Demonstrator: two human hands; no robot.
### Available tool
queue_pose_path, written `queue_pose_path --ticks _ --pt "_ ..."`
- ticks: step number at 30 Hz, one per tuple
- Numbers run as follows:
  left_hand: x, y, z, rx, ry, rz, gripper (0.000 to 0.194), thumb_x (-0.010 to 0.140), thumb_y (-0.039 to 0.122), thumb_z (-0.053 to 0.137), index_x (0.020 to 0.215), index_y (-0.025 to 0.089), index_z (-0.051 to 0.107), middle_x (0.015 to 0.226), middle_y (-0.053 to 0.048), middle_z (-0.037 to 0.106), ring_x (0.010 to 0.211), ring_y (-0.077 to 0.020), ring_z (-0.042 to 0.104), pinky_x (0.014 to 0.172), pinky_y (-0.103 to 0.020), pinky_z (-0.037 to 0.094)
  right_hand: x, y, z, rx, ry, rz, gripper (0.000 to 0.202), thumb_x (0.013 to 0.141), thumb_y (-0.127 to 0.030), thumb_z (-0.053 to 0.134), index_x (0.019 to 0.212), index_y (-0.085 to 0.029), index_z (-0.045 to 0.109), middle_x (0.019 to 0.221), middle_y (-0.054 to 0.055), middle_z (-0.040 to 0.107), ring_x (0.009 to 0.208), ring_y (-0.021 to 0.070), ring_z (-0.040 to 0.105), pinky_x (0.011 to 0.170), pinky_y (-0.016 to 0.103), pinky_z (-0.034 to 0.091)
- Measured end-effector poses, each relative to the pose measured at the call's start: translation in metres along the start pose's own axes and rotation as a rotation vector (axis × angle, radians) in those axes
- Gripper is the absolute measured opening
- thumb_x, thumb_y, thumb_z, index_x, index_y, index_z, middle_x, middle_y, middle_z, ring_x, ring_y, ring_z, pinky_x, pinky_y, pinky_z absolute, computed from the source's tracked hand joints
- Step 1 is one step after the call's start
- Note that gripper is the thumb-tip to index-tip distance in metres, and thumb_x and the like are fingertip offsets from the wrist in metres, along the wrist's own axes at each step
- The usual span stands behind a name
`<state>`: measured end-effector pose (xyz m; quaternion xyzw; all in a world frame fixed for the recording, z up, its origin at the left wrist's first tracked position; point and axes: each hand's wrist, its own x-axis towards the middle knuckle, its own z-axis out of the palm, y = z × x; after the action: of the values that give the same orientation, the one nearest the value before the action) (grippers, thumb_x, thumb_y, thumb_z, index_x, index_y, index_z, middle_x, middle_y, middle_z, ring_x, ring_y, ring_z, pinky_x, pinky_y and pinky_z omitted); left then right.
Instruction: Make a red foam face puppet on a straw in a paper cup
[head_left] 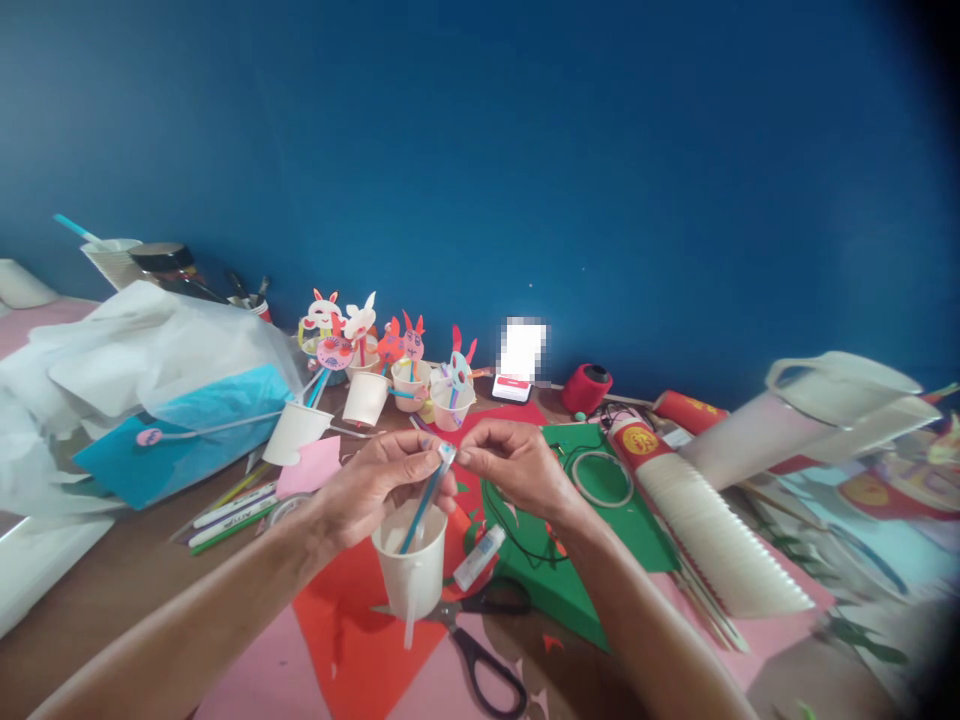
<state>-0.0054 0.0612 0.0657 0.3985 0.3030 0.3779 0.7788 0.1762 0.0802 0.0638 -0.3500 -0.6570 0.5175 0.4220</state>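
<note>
A white paper cup (412, 565) stands in front of me on red paper, with a blue straw (422, 510) slanting up out of it. My left hand (390, 475) is closed on the straw's top, where a small whitish piece (447, 453) sits. My right hand (514, 462) pinches right beside that piece; what lies between its fingertips is too small to tell. A pale translucent strip (410, 605) hangs down the cup's front. Scissors (480, 640) lie open just below the cup. To its right is a small glue tube (480, 558).
Cups with paper animal faces (454, 385) line the back, beside a propped phone (517, 365). On the right are green paper (592, 600), stacked paper cups (705, 520) and a pitcher (780, 420). Markers (234, 510), blue paper (150, 465) and a plastic bag (135, 350) lie left.
</note>
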Motion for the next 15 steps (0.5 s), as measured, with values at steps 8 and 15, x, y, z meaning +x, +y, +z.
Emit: queue_pose_path --ticks 8,15 --pt "0.003 -0.010 -0.005 -0.119 -0.202 -0.090 0.012 0.079 0.023 0.057 0.074 0.013 0.056 0.065 -0.004 0.065 0.057 -0.0128 0.061 0.060 -0.025 0.044 -0.001 0.008 0.002 0.168 -0.068 -0.049 0.015 0.068 -0.026 0.069 0.073 -0.015 0.060 0.066 -0.002 0.058 0.059 0.0076 0.053 0.055 0.018 0.041" --pt "0.003 -0.016 -0.005 -0.115 -0.295 -0.131 0.021 0.076 0.031 0.060 0.075 0.010 0.061 0.058 -0.007 0.066 0.055 -0.0151 0.060 0.063 -0.029 0.045 -0.004 0.005 0.003 0.170 -0.142 -0.122 0.019 0.070 -0.023 0.069 0.088 -0.018 0.067 0.080 0.001 0.063 0.070 0.0095 0.057 0.064 0.019 0.045"
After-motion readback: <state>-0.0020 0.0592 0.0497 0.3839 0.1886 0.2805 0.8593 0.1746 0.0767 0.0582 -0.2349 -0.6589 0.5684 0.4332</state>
